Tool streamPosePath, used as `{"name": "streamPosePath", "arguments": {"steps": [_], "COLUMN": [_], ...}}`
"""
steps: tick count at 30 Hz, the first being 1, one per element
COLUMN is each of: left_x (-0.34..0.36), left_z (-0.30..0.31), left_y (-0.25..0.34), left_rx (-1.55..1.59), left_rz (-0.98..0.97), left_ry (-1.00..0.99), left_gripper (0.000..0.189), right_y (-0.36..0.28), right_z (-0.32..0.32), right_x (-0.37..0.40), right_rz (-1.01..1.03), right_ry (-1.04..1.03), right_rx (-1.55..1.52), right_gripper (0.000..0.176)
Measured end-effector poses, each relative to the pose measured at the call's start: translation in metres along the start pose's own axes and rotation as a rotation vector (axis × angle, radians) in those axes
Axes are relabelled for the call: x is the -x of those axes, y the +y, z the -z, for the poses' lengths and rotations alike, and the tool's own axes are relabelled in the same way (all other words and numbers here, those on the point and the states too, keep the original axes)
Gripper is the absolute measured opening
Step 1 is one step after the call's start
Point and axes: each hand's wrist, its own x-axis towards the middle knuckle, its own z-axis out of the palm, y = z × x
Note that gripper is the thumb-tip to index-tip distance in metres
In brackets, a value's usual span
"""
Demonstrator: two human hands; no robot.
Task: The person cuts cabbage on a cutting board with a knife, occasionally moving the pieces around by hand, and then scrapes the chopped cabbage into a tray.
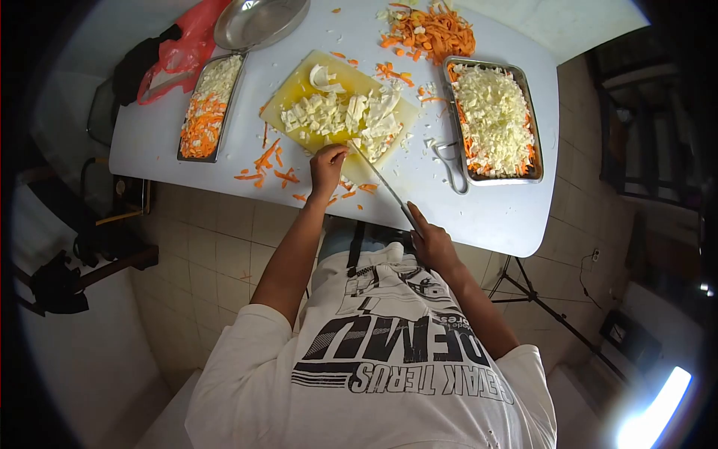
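Observation:
My right hand (434,243) is wrapped around the handle of a long kitchen knife (385,183), off the table's near edge. The blade slants up and left, its tip over the near side of the yellow cutting board (299,86). Close to that tip is my left hand (327,166), its fingers drawn together at the board's near edge. Whatever they may hold is too small to make out. Chopped white cabbage (336,112) lies across the board in a loose band, with a curved cabbage piece (325,78) behind it.
A metal tray (540,168) of shredded cabbage and carrot stands at right, a vegetable peeler (452,170) beside it. Another filled tray (179,150) stands left, near a round metal pan (262,22) and red plastic bag (191,52). Carrot peelings (441,34) are heaped behind; scraps litter the table (493,217).

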Motion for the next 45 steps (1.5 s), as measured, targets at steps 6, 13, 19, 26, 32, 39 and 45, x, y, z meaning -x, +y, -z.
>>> {"name": "streamPosePath", "arguments": {"steps": [6,13,19,26,32,39,45], "left_x": [0.002,0.002,-0.021,-0.114,-0.155,-0.175,-0.136], "left_z": [-0.006,-0.005,-0.008,-0.043,-0.008,0.01,0.028], "left_y": [-0.007,-0.011,-0.004,-0.004,-0.028,-0.039,0.006], "left_rx": [0.16,0.067,-0.108,-0.368,-0.113,0.041,-0.222], "left_rz": [0.085,0.047,0.014,0.196,0.085,0.071,-0.217], "left_ry": [0.075,0.019,0.273,-0.09,-0.755,-1.162,-0.676], "left_gripper": [0.009,0.009,0.02,0.034,0.039,0.054,0.033], "right_y": [-0.012,-0.013,-0.016,0.002,-0.032,-0.072,-0.105], "right_z": [-0.009,-0.039,0.009,0.026,0.003,-0.045,-0.047], "right_x": [-0.012,-0.064,-0.015,0.063,0.038,-0.035,-0.058], "right_rz": [-0.018,-0.003,-0.082,-0.147,-0.2,-0.029,-0.139], "right_ry": [0.002,0.041,-0.014,0.254,0.34,0.558,0.548], "right_rx": [0.051,-0.043,-0.029,-0.239,-0.385,-0.834,-0.577], "right_gripper": [0.069,0.066,0.065,0.059,0.042,0.028,0.044]}}
